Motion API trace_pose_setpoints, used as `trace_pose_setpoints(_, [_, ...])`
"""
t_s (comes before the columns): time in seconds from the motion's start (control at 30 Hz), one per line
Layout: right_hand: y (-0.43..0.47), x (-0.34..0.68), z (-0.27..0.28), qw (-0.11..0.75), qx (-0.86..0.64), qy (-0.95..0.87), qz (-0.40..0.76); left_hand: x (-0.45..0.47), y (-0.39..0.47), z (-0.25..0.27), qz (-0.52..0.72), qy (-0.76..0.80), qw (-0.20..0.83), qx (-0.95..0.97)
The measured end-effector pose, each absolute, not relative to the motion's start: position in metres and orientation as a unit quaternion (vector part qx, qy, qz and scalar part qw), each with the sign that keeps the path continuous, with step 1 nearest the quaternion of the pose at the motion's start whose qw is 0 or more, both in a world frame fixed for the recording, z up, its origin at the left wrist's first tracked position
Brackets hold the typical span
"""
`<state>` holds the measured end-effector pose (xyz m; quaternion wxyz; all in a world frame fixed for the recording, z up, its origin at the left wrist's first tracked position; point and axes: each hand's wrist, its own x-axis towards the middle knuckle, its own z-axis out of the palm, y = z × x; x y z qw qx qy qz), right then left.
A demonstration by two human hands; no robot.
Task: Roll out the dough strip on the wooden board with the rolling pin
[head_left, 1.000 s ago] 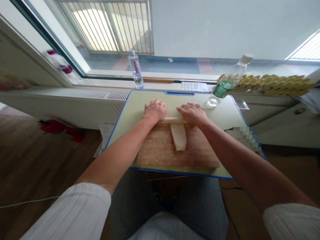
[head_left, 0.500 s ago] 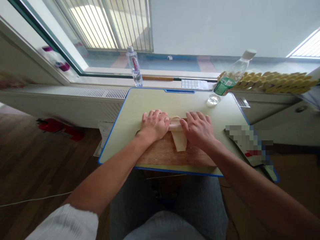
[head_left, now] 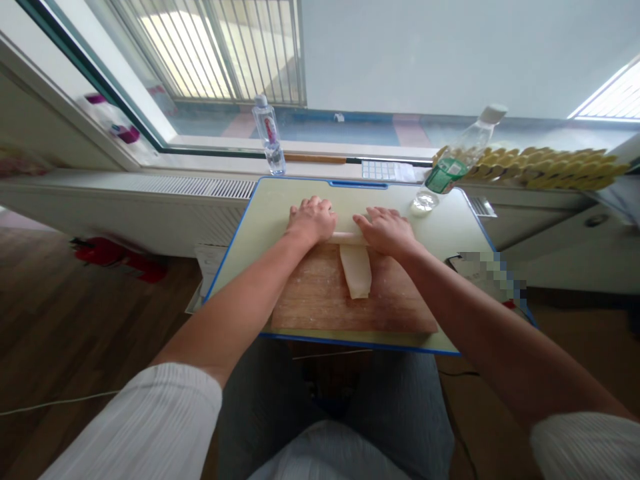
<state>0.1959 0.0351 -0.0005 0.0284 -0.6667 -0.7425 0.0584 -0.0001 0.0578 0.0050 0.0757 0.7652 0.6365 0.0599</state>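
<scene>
A pale rolling pin (head_left: 349,239) lies crosswise over the far end of a long, flat strip of dough (head_left: 356,272). My left hand (head_left: 311,220) presses down on the pin's left part, its fingers bent over it. On the right part rests my right hand (head_left: 387,230), fingers forward over the pin and thumb pointing inward. Only the pin's middle shows between the hands. Beneath the dough is a wooden cutting board (head_left: 320,300) with whitish specks on it.
The board sits on a small blue-edged table (head_left: 240,260). A bottle with a green label (head_left: 447,175) stands at its back right corner. Another clear bottle (head_left: 271,137) is by the window sill. A partly blurred flat item (head_left: 475,270) lies at the right edge. A red fire extinguisher (head_left: 117,257) lies on the floor.
Both hands have pushed the rolling pin forward, away from me, to the far edge of the board. More of the board and dough strip now shows on my side of the pin.
</scene>
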Motion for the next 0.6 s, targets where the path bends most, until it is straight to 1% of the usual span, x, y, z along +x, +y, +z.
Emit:
trace_pose_setpoints(0.1, [-0.004,0.191,-0.005,0.069,-0.674,-0.735,0.03,-0.002,0.024,0.001,0.048,0.619,0.089,0.779])
trace_pose_setpoints(0.2, [-0.033,0.188,-0.011,0.103,-0.654,-0.749,-0.023,-0.003,-0.004,-0.003,0.062,0.623,0.053,0.778])
trace_pose_setpoints(0.27, [-0.035,0.187,-0.012,0.11,-0.656,-0.747,-0.03,-0.003,-0.007,-0.003,0.068,0.624,0.042,0.777])
trace_pose_setpoints(0.33, [-0.022,0.187,-0.011,0.104,-0.664,-0.74,-0.014,-0.002,0.004,-0.002,0.06,0.624,0.057,0.777])
trace_pose_setpoints(0.43, [0.011,0.188,-0.005,0.086,-0.677,-0.73,0.041,0.0,0.032,0.001,0.042,0.627,0.086,0.773])
trace_pose_setpoints(0.6, [0.039,0.187,0.004,0.083,-0.696,-0.707,0.092,0.002,0.051,0.006,0.043,0.648,0.094,0.755])
